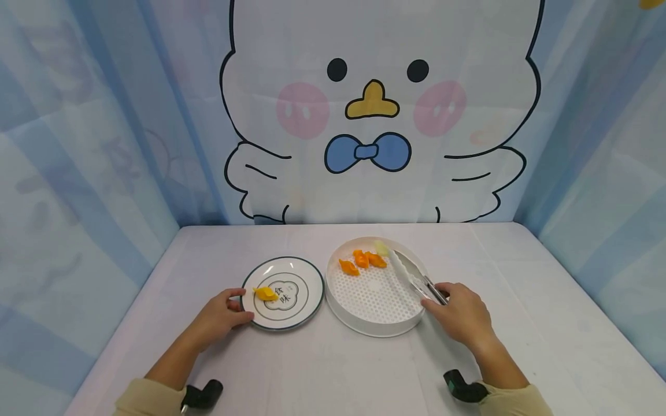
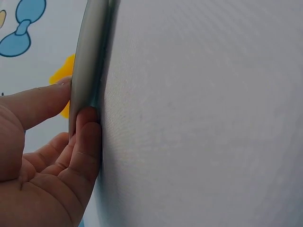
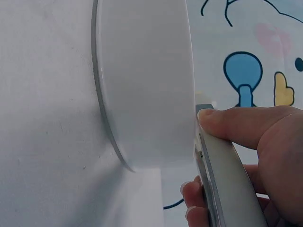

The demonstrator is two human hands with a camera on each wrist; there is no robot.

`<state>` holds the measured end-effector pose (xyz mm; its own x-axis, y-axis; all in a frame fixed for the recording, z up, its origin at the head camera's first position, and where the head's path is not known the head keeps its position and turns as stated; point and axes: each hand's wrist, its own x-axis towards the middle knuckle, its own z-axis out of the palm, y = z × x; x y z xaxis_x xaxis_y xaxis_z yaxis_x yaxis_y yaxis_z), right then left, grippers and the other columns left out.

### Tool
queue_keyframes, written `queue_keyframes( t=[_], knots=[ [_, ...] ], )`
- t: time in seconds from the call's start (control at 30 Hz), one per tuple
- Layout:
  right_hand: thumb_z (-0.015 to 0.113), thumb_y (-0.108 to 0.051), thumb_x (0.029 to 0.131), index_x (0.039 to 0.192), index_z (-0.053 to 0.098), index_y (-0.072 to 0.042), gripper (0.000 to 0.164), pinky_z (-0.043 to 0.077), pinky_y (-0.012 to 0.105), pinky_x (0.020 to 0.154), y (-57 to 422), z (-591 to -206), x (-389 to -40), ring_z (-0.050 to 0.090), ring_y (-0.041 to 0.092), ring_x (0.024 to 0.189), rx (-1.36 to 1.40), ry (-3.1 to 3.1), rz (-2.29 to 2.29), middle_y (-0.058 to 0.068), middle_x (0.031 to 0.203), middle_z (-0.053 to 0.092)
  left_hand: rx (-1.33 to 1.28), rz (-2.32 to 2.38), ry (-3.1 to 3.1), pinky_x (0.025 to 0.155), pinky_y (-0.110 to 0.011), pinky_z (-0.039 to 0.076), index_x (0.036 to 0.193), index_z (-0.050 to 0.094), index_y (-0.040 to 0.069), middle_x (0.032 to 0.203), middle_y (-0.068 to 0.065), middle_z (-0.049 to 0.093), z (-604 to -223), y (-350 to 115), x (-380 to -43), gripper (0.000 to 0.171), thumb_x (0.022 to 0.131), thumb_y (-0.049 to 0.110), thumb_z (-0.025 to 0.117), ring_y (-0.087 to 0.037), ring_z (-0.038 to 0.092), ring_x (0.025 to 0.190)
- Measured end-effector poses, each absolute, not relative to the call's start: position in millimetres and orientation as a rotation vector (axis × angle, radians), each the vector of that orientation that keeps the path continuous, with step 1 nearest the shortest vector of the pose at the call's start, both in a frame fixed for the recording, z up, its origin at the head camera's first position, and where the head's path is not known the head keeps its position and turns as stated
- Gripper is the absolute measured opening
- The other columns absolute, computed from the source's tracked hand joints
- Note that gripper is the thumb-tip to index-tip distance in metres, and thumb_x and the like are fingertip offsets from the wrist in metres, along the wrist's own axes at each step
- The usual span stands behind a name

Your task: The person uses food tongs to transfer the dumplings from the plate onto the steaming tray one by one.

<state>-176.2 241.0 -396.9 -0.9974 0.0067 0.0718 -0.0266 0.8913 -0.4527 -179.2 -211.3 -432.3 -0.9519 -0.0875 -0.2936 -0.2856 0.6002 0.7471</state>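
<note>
My left hand (image 1: 221,316) grips the left rim of a white plate (image 1: 308,289) with a dark green edge, thumb on top and fingers beneath in the left wrist view. A small yellow shell-shaped piece (image 1: 266,293) lies on the plate's left half. Metal tongs (image 3: 222,170) are held in my right hand (image 1: 465,315) over the right side of a round white perforated tray (image 1: 364,300). Their tips are beside a pale yellow-green piece (image 1: 381,248) at the tray's back; whether they touch it I cannot tell. Several orange pieces (image 1: 349,267) sit to its left.
A white cloth covers the table (image 1: 322,375). The plate and tray stand side by side, nearly touching. Behind them hangs a curtain (image 1: 374,190) printed with a cartoon bird, and blue patterned curtains flank both sides. Each wrist wears a black device (image 1: 204,394).
</note>
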Motion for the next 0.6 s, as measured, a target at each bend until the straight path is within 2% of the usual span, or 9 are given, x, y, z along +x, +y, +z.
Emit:
queue_keyframes(
  t=[0.6],
  knots=[
    [0.069,-0.035,0.091,0.127,0.060,0.010,0.059,0.048,0.056,0.081,242.1,-395.6,-178.1,0.060,0.041,0.102,-0.055,-3.008,0.689,0.031,0.120,0.061,-0.305,1.295,2.596,0.079,-0.035,0.047,0.144,0.043,-0.002,0.107,-0.017,0.052,-432.3,-211.0,-178.4,0.066,0.089,0.018,0.075,-0.030,0.051,0.096]
  ],
)
